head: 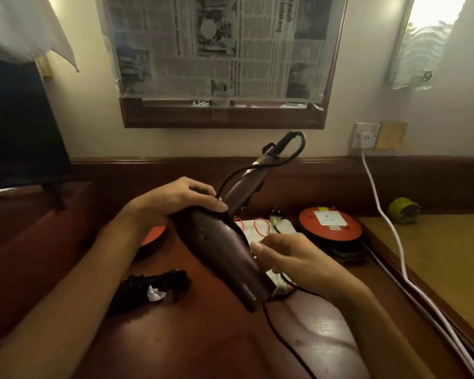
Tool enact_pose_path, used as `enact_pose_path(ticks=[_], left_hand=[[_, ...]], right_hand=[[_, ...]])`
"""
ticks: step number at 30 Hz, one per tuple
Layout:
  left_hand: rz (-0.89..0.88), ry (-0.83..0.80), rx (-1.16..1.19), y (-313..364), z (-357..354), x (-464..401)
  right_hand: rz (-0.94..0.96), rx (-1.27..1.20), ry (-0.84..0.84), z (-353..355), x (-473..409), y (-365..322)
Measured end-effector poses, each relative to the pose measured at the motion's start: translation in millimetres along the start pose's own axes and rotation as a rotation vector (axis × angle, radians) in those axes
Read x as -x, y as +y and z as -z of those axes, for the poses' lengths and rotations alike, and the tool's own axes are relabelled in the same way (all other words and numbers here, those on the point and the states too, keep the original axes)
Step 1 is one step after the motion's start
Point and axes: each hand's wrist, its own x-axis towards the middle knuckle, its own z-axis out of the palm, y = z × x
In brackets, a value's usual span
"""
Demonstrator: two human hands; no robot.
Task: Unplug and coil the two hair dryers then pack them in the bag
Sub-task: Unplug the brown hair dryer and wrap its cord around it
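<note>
A dark maroon hair dryer (225, 250) is held above the wooden table (203, 337), its handle pointing up toward the wall. My left hand (175, 201) grips the body near the handle joint. My right hand (290, 258) is at the barrel's right side, fingers curled around the black cord (282, 337), which trails down across the table toward me. A loop of cord (290, 151) arcs off the handle's tip. A second, black hair dryer (148, 291) lies on the table under my left forearm. A white bag (263, 228) with red string lies behind the held dryer.
Two orange round extension reels sit on the table, one at right (330, 224), one partly hidden behind my left wrist (153, 236). A white cable (381, 214) runs from the wall socket (365, 135) down the right side. A newspaper-covered mirror (216, 50) hangs on the wall.
</note>
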Motion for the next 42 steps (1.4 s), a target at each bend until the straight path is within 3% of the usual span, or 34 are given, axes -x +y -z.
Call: enact_pose_path(ticks=[4,8,17,21,27,34,38,42], left_hand=[[0.020,-0.147,0.118,-17.0,0.5,-2.2],[0.042,-0.221,0.142,-29.7,-7.4,-6.0],[0.064,-0.205,0.186,-37.1,-15.9,-14.4],[0.056,-0.129,0.205,-40.2,-15.5,-16.7],[0.106,-0.128,0.269,-44.2,-22.1,-21.4],[0.101,-0.162,0.019,-41.7,-46.5,-30.2],[0.130,-0.188,0.066,-38.4,-54.4,-28.5],[0.121,-0.211,0.028,-34.5,-53.3,-28.5]], right_hand=[[0.069,-0.190,-0.010,-20.4,-6.7,12.5],[0.177,-0.034,0.060,-27.7,-13.0,23.9],[0.047,-0.476,-0.209,-27.1,-11.8,56.9],[-0.061,-0.472,-0.491,-9.6,-8.6,82.7],[0.028,-0.536,-0.208,2.2,-15.1,87.8],[0.133,-0.406,-0.255,2.1,-26.3,44.4],[0.098,-0.589,-0.102,-21.1,-24.6,42.7],[0.161,-0.660,-0.058,-28.3,-25.5,45.2]])
